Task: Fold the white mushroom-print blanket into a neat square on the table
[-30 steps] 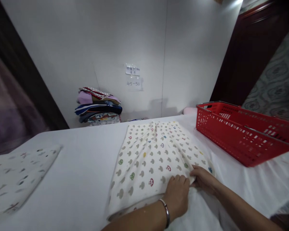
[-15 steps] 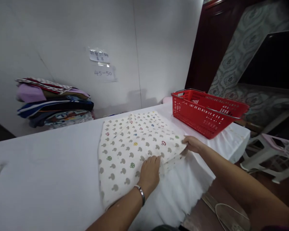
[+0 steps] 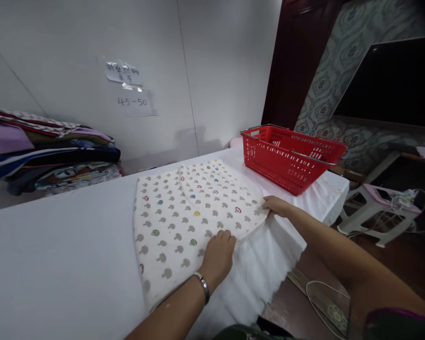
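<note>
A white folded cloth printed with grey mushrooms and a few coloured ones (image 3: pixel 184 219) lies spread on a white-covered table (image 3: pixel 63 264). My left hand (image 3: pixel 218 252), with a silver bracelet at the wrist, rests on the cloth's near edge. Its fingers are bent together over that edge, and the thumb is hidden. At the right corner, my right hand (image 3: pixel 276 207) pinches the cloth between thumb and fingers. A raised crease runs through the cloth's far part.
Beyond my right hand stands a red plastic basket (image 3: pixel 290 163) with metal handles. A stack of folded fabrics (image 3: pixel 67 156) sits against the wall at left. Paper labels (image 3: pixel 132 101) hang there. A white-and-pink stool (image 3: pixel 378 208) and a cable (image 3: pixel 315 288) are at right.
The view has shifted right, so everything sits farther left. The cloth's near right edge, which showed a loose lower layer, now lies more even. Both hands keep their places on it.
</note>
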The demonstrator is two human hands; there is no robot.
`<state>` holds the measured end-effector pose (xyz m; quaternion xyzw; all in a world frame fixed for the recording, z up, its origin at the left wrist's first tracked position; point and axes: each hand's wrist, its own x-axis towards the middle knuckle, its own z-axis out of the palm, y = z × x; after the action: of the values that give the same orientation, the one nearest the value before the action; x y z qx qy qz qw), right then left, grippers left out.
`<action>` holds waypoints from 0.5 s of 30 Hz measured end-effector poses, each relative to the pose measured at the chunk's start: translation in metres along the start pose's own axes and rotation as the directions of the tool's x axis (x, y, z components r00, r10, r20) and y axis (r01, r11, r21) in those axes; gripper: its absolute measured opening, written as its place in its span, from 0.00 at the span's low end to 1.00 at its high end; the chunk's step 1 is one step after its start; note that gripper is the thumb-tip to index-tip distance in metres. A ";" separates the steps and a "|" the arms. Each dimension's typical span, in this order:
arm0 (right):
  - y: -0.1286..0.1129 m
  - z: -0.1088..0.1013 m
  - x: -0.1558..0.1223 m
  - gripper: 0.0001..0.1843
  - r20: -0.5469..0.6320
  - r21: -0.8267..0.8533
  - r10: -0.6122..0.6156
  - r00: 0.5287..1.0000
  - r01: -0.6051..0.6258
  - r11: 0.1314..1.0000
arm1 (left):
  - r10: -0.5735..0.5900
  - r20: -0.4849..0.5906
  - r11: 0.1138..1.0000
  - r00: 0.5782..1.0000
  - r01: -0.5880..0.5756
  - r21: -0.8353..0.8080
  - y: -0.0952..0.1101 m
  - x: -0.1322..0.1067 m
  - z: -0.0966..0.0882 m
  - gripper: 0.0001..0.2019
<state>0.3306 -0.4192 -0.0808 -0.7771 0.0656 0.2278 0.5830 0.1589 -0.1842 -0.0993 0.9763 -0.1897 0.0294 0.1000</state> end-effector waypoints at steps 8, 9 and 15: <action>0.020 -0.002 0.013 0.19 -0.086 -0.300 -0.003 0.996 -0.023 0.954 | -0.006 0.010 0.999 1.000 0.006 0.038 -0.009 -0.008 0.008 0.19; 0.019 -0.002 0.012 0.19 -0.088 -0.328 -0.012 0.996 -0.017 0.944 | -0.012 -0.001 0.998 1.000 0.012 0.054 -0.010 -0.009 0.009 0.19; 0.014 -0.005 0.012 0.15 -0.141 -0.501 -0.069 0.988 -0.012 0.865 | 0.007 -0.049 0.994 0.999 -0.002 0.109 -0.015 -0.016 0.011 0.23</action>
<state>0.3373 -0.4260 -0.0973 -0.9178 0.0376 0.1676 0.3581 0.1502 -0.1669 -0.1139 0.9788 -0.1874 0.0642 0.0512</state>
